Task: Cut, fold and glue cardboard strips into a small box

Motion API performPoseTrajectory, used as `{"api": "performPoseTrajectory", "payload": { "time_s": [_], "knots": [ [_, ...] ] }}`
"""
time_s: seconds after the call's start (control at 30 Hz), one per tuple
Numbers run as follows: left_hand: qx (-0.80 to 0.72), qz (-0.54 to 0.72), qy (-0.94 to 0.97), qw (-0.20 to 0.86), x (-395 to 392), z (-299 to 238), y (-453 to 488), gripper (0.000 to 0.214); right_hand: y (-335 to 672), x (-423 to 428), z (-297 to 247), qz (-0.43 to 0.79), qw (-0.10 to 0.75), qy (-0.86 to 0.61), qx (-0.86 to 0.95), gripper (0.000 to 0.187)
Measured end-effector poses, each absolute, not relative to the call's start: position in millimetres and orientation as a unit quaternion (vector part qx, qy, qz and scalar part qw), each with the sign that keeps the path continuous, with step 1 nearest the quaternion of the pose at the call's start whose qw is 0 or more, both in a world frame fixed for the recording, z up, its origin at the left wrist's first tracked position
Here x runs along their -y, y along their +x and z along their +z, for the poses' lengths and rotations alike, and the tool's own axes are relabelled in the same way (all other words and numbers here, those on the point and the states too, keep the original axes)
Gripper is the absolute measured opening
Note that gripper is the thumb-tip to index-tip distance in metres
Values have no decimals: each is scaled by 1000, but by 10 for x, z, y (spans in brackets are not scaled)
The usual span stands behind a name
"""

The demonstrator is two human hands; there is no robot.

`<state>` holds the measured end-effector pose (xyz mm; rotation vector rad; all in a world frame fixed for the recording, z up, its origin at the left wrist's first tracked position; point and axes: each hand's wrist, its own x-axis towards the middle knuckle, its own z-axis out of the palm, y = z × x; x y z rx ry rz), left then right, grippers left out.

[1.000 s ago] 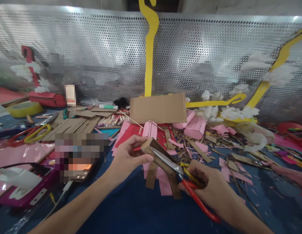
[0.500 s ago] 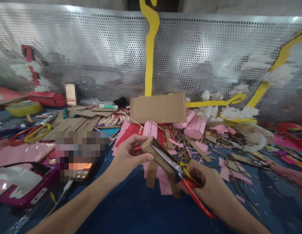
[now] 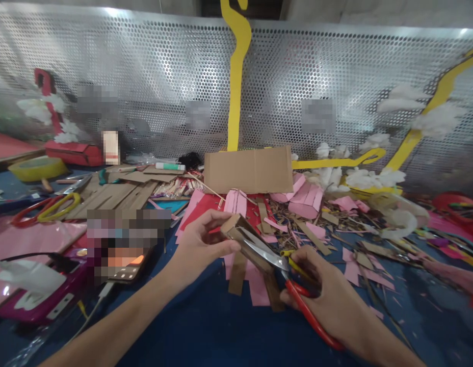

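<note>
We've got a small, narrow brown cardboard box (image 3: 236, 232) over the blue counter (image 3: 206, 326). Left hand (image 3: 206, 237): grip pinching one end. Right hand (image 3: 326, 290): grip around red-and-yellow-handled metal scissors (image 3: 285, 264). We'd guess light, stiffish, crushable; hold near corners.

A small cardboard box (image 3: 255, 257) was pinched at one end by the left hand (image 3: 204, 238). Scissors (image 3: 281, 263) with red and yellow handles were held in the right hand (image 3: 330, 293), their blades seen across the box. Pink paper scraps (image 3: 350, 265) were strewn over the blue table (image 3: 206, 326), which was backed by a perforated metal screen (image 3: 145, 66).
</note>
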<state>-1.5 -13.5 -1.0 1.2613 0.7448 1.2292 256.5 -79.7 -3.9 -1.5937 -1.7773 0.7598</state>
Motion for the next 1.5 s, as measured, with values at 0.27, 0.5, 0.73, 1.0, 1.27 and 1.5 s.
{"api": "performPoseTrajectory", "payload": {
  "time_s": [0.27, 0.5, 0.73, 1.0, 1.27, 1.5],
  "knots": [
    [-316, 515, 560, 566, 121, -45, -18, 48, 2547, 820, 0, 311, 313, -610, 658, 29],
    [-325, 514, 572, 551, 115, -41, -17, 47, 2488, 859, 57, 356, 324, -608, 631, 37],
    [-325, 518, 570, 548, 132, -32, -16, 47, 2471, 847, 37, 384, 334, -606, 611, 39],
    [-324, 526, 560, 552, 120, -30, -18, 47, 2519, 813, -32, 376, 317, -601, 630, 36],
    [-318, 525, 563, 554, 126, -36, -19, 47, 2550, 810, -65, 382, 304, -584, 648, 34],
    [-320, 522, 567, 550, 121, -52, -37, 47, 2529, 835, -51, 393, 301, -588, 640, 34]
  ]
}}
